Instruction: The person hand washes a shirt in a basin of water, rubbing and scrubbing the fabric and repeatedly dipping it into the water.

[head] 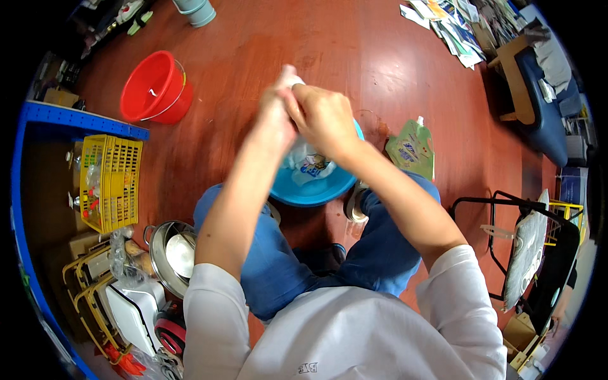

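Observation:
Over a blue plastic basin (308, 197), my left hand (280, 109) and my right hand (325, 114) press together, squeezing a bunched white cloth (295, 80) that shows between them. My right fingers wrap over it; my left hand is blurred, with its thumb side up. White wet fabric with a printed cartoon design (311, 164) hangs below the hands or lies in the basin; the hands hide where the two pieces meet, if they do. The basin stands on the floor between my feet. A green refill pouch with a white spout (411, 147) lies right of it.
A red bucket (156, 88) stands at the upper left, near a yellow plastic basket (111, 183) on a blue shelf (85, 118). Steel bowls (173, 251) lie left of my knee. A folding chair (494, 237) is at the right; papers (451, 28) lie at the upper right.

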